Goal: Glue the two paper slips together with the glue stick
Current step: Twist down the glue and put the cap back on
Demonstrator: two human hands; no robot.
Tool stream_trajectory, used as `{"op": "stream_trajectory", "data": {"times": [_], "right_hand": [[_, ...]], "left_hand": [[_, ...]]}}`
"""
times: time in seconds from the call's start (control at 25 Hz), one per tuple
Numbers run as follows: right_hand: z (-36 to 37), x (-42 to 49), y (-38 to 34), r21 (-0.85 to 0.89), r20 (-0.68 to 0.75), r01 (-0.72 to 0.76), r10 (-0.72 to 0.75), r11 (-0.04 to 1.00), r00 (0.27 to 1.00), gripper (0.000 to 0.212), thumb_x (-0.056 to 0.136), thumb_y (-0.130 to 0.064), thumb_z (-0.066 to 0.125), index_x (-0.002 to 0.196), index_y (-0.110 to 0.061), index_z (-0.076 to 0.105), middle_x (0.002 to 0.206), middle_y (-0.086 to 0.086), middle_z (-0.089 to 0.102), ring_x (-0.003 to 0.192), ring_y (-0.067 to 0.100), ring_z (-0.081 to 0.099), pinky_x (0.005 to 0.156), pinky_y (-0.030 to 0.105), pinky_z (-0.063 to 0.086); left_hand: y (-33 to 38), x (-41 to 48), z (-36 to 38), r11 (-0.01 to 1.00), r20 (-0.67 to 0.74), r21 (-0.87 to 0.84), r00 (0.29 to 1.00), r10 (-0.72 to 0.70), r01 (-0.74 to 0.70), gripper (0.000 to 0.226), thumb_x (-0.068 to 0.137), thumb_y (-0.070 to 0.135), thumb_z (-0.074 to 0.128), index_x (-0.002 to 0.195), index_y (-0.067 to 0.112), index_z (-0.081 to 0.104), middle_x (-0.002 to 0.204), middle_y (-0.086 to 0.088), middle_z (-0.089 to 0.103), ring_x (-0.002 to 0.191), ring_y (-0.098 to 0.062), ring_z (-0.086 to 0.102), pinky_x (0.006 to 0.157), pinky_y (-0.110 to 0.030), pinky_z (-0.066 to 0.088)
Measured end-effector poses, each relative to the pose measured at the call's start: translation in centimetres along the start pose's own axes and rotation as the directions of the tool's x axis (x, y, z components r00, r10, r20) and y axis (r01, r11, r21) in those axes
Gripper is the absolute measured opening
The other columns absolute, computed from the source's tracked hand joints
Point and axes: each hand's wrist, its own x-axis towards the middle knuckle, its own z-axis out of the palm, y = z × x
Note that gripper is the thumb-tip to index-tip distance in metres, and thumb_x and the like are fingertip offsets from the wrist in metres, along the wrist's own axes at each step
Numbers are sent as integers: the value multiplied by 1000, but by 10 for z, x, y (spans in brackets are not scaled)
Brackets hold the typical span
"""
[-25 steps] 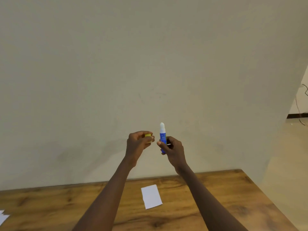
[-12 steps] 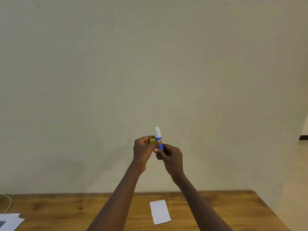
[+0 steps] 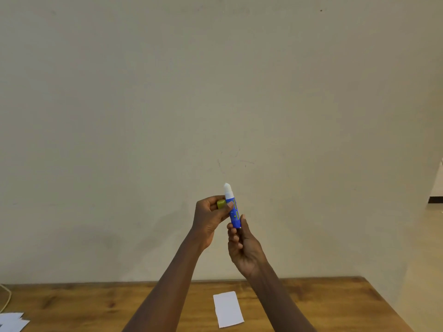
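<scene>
Nearest the camera, a wooden table point(image 3: 323, 305) carries one white paper slip point(image 3: 228, 309) lying flat between the two forearms. More white paper point(image 3: 12, 321) sits at the table's left edge, partly cut off by the frame; whether the second slip is among it cannot be told. A pale cord point(image 3: 6, 297) trails at the far left.

Above the table, the right hand point(image 3: 244, 248) grips the lower end of the blue glue stick point(image 3: 233, 209), fingers wrapped around its base. The stick stands nearly upright, tilted slightly left, with its white glue core exposed well above the barrel. The left hand point(image 3: 209, 219) is curled around the yellow cap point(image 3: 221, 203), its thumb touching the barrel.

Risks, as judged: the core appears wound out a long way, so pressure on paper could snap or smear it. The single loose slip could slide or crease under the stroke unless pinned, and the left hand is occupied with the cap. Glue overrunning the slip's edge would foul the table. An unsupported stick held by its base alone may slip.

Beyond stands a plain beige wall point(image 3: 215, 92).
</scene>
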Motion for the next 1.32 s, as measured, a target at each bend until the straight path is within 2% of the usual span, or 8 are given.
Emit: {"op": "stream_trajectory", "data": {"times": [0.24,0.36,0.44,0.64,0.8,0.92,1.08,1.32], "right_hand": [[2,4,10,72,-44,248,-246,966,968,25,86,-14,54,101,5,60,82,15,68,58,10,69,51,15,55],[5,1,2,28,-34,100,-99,995,995,47,88,-40,46,90,4,62,60,11,69,46,11,65,44,16,53],[7,-1,0,30,-38,52,-51,998,998,41,89,-34,47,84,4,61,50,8,66,38,8,59,38,14,50],[6,1,11,144,-65,234,-227,962,972,11,86,-4,52,89,1,61,82,14,67,59,12,70,55,18,58],[5,-2,4,74,-59,76,-72,994,996,43,89,-36,48,87,5,61,60,11,70,48,10,66,47,15,55],[7,-2,1,106,-73,77,-69,991,995,30,88,-25,51,85,3,60,51,9,67,39,8,60,39,13,50],[4,0,7,195,-67,236,-227,952,972,12,84,-6,54,90,2,61,71,13,72,61,17,71,54,21,59],[0,-5,-1,90,-68,31,-25,995,997,37,87,-31,50,90,4,58,57,11,68,40,9,62,38,15,51]], "left_hand": [[2,1,-2,998,6,55,999,41,-42,17,80,1,62,79,18,64,73,-7,66,65,-14,64,64,-19,55],[2,2,-6,999,2,27,999,38,-38,13,80,2,62,81,15,65,74,-8,65,63,-10,64,68,-22,54],[3,1,-8,998,18,27,999,48,-48,11,80,2,62,82,13,65,75,-9,66,62,-9,66,68,-21,55],[0,-2,-3,995,-11,70,997,70,-69,11,81,0,61,88,8,64,80,-12,66,72,-22,62,71,-25,54],[-2,0,-7,994,-20,84,997,70,-68,15,80,0,62,96,1,63,80,-11,66,73,-19,63,74,-25,53],[1,0,-4,989,1,117,996,91,-91,15,81,1,62,95,1,64,78,-8,67,67,-12,66,70,-21,55],[0,-2,4,991,-51,97,994,96,-91,12,80,1,62,92,4,64,88,-18,67,80,-29,62,83,-40,52],[1,1,-1,988,-18,125,995,93,-90,17,81,2,61,97,-2,63,81,-11,66,72,-17,65,73,-23,55]]}}
